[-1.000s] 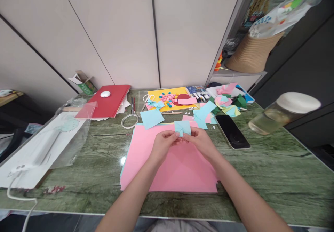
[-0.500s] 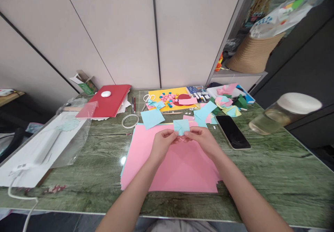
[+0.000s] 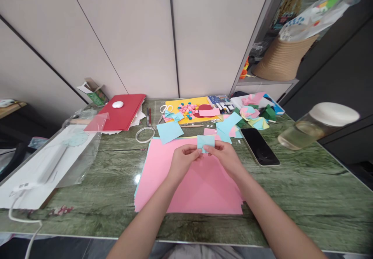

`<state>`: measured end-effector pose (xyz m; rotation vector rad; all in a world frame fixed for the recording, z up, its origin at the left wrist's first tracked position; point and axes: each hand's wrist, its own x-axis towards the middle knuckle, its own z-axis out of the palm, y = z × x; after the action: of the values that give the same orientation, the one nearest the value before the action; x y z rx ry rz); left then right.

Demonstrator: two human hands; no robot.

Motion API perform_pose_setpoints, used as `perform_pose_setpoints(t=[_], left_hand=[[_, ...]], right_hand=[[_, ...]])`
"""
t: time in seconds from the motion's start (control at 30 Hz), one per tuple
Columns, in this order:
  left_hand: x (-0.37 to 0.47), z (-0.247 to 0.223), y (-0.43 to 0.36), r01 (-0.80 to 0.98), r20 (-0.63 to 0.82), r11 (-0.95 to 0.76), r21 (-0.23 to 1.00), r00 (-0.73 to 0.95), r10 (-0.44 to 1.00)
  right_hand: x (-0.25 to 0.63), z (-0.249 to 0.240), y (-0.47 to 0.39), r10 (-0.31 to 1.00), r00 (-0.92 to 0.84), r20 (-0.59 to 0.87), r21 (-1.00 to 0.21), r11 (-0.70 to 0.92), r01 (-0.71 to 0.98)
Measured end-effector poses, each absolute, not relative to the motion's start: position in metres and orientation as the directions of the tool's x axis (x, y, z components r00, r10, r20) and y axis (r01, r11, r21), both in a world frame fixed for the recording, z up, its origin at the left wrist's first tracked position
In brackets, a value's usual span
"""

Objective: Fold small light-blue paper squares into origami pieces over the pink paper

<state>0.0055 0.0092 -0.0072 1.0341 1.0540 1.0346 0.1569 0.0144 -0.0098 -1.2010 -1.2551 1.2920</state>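
Between my two hands is a small light-blue square of folded paper (image 3: 206, 141), with crease lines on its face. My left hand (image 3: 184, 159) pinches its lower left edge, thumb in front and fingers behind. At the lower right, my right hand (image 3: 226, 156) grips it the same way, its thumb pressed on the front. Both hands are above a stack of pink paper (image 3: 201, 189), whose lower sheets show light blue at the left edge. A flat light-blue sheet (image 3: 169, 131) lies just beyond the stack, to the left of the folded piece.
Scissors (image 3: 166, 109), a tape roll (image 3: 145, 134), a yellow sheet (image 3: 171, 103) with small coloured balls and cut paper scraps lie behind. On the right are a phone (image 3: 260, 146) and a lidded bottle (image 3: 309, 131). A red folder (image 3: 125, 115) rests at the back left.
The folded paper has shifted slightly right and turned between my fingers, showing different creases. My right thumb has moved left across its front. Both hands still hold it.
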Motion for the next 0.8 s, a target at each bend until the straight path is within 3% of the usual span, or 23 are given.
perform_pose_setpoints(t=[0.3, 0.5, 0.8], left_hand=[[0.0032, -0.0052, 0.0065, -0.094, -0.004, 0.008, 0.996, 0.041, 0.999], [0.0057, -0.0069, 0.0065, -0.101, -0.038, 0.043, 0.994, 0.055, 0.998], [0.0075, -0.0045, 0.0020, -0.144, -0.031, 0.036, 0.989, 0.034, 0.999]], right_hand=[[0.1565, -0.0090, 0.0132, 0.993, -0.097, -0.061, -0.997, -0.065, -0.041], [0.1580, -0.0032, 0.0125, 0.993, -0.108, -0.043, -0.999, -0.043, 0.006], [0.1487, -0.0085, 0.0077, 0.999, 0.034, 0.030, -0.996, 0.027, 0.086]])
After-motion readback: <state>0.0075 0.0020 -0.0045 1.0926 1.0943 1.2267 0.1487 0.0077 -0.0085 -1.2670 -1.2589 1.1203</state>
